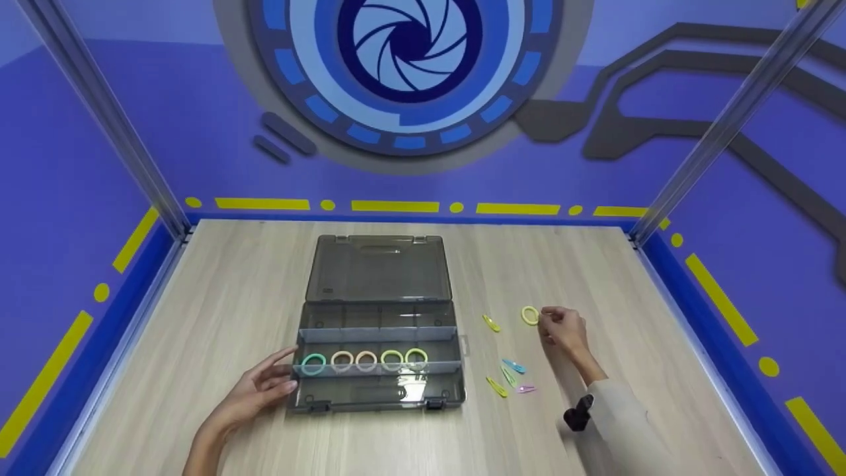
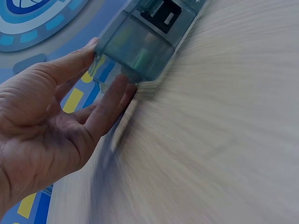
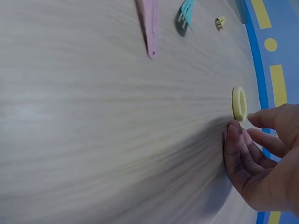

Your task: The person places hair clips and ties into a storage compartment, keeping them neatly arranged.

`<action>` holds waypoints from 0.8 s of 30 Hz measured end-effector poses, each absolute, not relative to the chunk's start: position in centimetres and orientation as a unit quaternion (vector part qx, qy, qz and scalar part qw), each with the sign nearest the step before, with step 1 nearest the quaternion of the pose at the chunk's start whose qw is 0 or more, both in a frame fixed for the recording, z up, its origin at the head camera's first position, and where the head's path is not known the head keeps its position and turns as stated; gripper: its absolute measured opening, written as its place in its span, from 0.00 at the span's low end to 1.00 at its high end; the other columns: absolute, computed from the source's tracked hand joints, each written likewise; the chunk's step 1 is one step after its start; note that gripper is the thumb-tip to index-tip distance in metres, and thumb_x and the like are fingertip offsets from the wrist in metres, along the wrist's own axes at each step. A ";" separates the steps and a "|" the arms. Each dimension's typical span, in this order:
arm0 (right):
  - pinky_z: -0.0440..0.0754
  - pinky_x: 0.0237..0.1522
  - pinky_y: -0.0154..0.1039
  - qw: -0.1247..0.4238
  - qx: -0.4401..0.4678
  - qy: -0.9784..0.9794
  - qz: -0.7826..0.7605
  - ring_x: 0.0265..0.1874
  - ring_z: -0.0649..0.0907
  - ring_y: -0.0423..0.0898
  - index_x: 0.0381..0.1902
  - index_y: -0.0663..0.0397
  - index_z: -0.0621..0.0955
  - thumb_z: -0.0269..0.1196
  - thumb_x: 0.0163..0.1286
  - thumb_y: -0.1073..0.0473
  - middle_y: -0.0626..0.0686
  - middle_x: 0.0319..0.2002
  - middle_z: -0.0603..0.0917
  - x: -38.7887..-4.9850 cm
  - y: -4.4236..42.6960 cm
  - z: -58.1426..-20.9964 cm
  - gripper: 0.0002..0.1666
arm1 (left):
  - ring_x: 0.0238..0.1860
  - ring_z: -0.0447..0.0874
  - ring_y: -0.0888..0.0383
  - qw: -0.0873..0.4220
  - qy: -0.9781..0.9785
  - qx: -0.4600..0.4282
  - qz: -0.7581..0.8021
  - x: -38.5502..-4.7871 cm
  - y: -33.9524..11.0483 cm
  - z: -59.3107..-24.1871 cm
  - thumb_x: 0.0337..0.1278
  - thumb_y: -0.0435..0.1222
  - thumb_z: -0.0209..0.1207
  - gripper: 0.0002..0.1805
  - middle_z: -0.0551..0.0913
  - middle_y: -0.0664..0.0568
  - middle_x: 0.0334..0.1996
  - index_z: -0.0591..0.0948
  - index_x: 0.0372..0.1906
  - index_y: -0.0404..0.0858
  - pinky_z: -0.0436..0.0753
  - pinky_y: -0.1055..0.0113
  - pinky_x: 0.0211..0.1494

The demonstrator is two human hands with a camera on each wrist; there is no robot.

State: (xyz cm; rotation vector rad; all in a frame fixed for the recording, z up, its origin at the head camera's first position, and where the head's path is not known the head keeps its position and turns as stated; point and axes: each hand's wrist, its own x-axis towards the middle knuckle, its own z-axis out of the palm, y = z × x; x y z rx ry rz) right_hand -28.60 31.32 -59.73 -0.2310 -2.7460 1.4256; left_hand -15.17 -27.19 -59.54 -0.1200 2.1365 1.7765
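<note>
A smoky clear plastic organizer box [image 1: 378, 390] lies with its lid [image 1: 380, 268] folded back. Several hair ties in teal, peach and yellow-green stand in a row in its middle compartment, the teal hair tie [image 1: 314, 364] leftmost. My left hand [image 1: 254, 390] touches the box's left side with extended fingers and thumb; the left wrist view has these fingertips [image 2: 119, 84] against the box end. On the table to the right lies a pale yellow hair tie [image 1: 530, 316]. My right hand [image 1: 565, 328] has its fingertips at that tie's near edge, with a small gap beside the index finger.
Between box and right hand lie several snap hair clips: a yellow clip [image 1: 491, 322] farther back, then a blue clip [image 1: 514, 366], a green clip [image 1: 508, 377], another yellow clip [image 1: 496, 387] and a purple clip [image 1: 526, 389]. Blue-purple panels [image 1: 423, 185] enclose the wooden table [image 1: 251, 264].
</note>
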 end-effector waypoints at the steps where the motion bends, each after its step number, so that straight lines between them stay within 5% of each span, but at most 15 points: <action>1: 0.85 0.28 0.31 0.016 -0.076 -0.885 0.459 0.30 0.87 0.47 0.55 0.74 0.82 0.61 0.74 0.65 0.70 0.42 0.87 -28.7 31.3 -59.7 0.18 | 0.61 0.78 0.52 0.180 0.756 -0.042 0.628 -15.2 -27.2 -59.5 0.68 0.39 0.64 0.42 0.69 0.31 0.69 0.58 0.81 0.42 0.82 0.65 0.60; 13: 0.72 0.23 0.31 0.025 -0.087 -0.917 0.389 0.22 0.78 0.40 0.46 0.65 0.86 0.64 0.73 0.57 0.56 0.31 0.87 -30.0 30.3 -60.0 0.14 | 0.63 0.78 0.49 0.173 0.757 -0.032 0.629 -15.1 -27.2 -59.4 0.68 0.38 0.64 0.41 0.69 0.31 0.68 0.58 0.80 0.40 0.83 0.62 0.61; 18: 0.72 0.27 0.32 0.034 -0.084 -0.926 0.367 0.23 0.77 0.40 0.43 0.66 0.87 0.66 0.70 0.60 0.57 0.31 0.88 -29.9 29.9 -60.1 0.12 | 0.61 0.78 0.51 0.175 0.752 -0.031 0.635 -15.1 -27.3 -59.5 0.68 0.37 0.64 0.41 0.69 0.31 0.68 0.58 0.81 0.39 0.82 0.67 0.58; 24: 0.73 0.26 0.31 0.036 -0.097 -0.922 0.372 0.24 0.79 0.40 0.41 0.65 0.87 0.66 0.70 0.61 0.59 0.32 0.89 -29.7 29.9 -60.2 0.11 | 0.60 0.77 0.53 0.184 0.752 -0.047 0.631 -15.0 -27.2 -59.3 0.68 0.40 0.64 0.42 0.68 0.33 0.68 0.58 0.81 0.43 0.81 0.60 0.62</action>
